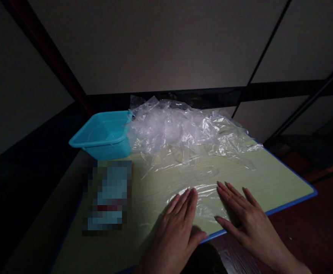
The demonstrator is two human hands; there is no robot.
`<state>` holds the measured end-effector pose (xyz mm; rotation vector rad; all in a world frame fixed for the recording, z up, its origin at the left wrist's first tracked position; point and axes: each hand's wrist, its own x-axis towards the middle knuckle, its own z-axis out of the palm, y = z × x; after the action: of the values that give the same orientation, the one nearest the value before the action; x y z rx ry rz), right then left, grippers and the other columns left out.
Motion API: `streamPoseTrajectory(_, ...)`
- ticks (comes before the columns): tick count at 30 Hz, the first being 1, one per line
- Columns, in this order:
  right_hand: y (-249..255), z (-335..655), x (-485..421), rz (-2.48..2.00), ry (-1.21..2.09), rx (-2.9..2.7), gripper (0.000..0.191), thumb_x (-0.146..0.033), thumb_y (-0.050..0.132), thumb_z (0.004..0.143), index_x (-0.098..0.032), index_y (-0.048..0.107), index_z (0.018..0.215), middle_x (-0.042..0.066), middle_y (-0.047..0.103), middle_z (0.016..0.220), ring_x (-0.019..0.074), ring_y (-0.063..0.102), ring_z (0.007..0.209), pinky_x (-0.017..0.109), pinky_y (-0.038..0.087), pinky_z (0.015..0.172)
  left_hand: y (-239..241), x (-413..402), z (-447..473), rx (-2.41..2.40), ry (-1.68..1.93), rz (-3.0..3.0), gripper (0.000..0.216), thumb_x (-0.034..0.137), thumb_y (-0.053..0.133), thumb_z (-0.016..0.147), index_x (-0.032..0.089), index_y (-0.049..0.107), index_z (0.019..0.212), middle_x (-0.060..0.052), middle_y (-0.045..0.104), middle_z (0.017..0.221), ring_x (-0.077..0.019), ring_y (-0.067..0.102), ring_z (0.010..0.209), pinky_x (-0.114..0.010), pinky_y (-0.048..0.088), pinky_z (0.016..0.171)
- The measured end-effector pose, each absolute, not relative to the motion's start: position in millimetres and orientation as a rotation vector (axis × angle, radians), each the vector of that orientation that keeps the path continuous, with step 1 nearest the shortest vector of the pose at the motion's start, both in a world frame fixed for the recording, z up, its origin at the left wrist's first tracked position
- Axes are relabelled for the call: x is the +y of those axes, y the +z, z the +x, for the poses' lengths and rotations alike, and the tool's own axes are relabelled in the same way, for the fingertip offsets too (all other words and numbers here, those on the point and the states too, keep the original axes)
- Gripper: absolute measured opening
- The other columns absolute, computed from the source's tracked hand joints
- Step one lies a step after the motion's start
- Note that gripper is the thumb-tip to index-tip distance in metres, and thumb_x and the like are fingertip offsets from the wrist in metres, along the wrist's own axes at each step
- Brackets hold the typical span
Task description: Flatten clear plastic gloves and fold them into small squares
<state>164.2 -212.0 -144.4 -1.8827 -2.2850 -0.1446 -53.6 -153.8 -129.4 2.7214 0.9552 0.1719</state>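
1. Plastic sheet (pixel 212 211), thin, clear: flat, lower centre.
2. My left hand (pixel 176 224) and right hand (pixel 249 217) flank it, palms down, gripping nothing.
3. Dragging could wrinkle it; static could catch the crumpled clear-plastic heap (pixel 169 129), centre.

Thin, glossy plastic, crinkled in the far transparent film heap (pixel 175 129), flatter in the near transparent film piece (pixel 209 207); smooth plastic in the far-left turquoise rectangular tub (pixel 109 150); faint wood-like grain on the pale yellow-green desk (pixel 280 179).

The plastic (pixel 169 129) is clear, the basin (pixel 112 150) turquoise, the tabletop (pixel 280 182) blue-edged yellow.
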Motion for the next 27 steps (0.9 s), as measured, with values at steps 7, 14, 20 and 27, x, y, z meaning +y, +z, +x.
streamPoseTrajectory(7, -144.7, 162.8, -211.5, -1.885, -0.091, -2.218, 0.064, -0.05, 0.044, 0.085, -0.021, 0.026, 0.139, 0.005, 0.034, 0.141, 0.0253, 0.032, 0.129, 0.056, 0.03, 0.101, -141.4, -143.0, -93.7, 0.976, 0.248, 2.797, 0.079, 0.032, 0.054, 0.084, 0.019, 0.002, 0.142, -0.007, 0.026, 0.145, -0.022, 0.025, 0.132, -0.044, 0.033, 0.104)
streamPoseTrajectory(14, -146.1, 162.1, -211.9, -1.867, -0.059, -2.172, 0.063, -0.048, 0.047, 0.083, -0.023, 0.03, 0.138, 0.004, 0.038, 0.139, 0.0265, 0.033, 0.128, 0.056, 0.029, 0.101, -130.5, -142.8, -84.7, 1.241, 0.517, 2.787, 0.059, 0.032, 0.036, 0.092, 0.015, 0.009, 0.141, -0.013, 0.024, 0.146, -0.0259, 0.019, 0.134, -0.052, 0.031, 0.103)
streamPoseTrajectory(20, -148.0, 163.4, -212.9, -1.869, -0.068, -2.186, 0.062, -0.045, 0.047, 0.083, -0.022, 0.029, 0.138, 0.005, 0.038, 0.139, 0.0261, 0.034, 0.128, 0.055, 0.03, 0.101, -118.9, -145.0, 10.5, 1.162, 0.445, 2.727, 0.053, 0.037, 0.026, 0.095, 0.007, 0.024, 0.138, -0.011, 0.018, 0.147, -0.0229, 0.012, 0.135, -0.041, 0.027, 0.108)
streamPoseTrajectory(27, -150.9, 164.6, -212.3, -1.849, -0.089, -2.204, 0.065, -0.045, 0.049, 0.082, -0.025, 0.026, 0.139, 0.005, 0.04, 0.138, 0.0281, 0.034, 0.127, 0.056, 0.031, 0.1, -138.6, -142.2, 22.7, 1.318, 0.373, 2.723, 0.064, 0.051, 0.025, 0.092, 0.006, 0.028, 0.138, -0.015, 0.02, 0.146, -0.0273, 0.013, 0.134, -0.045, 0.026, 0.107)
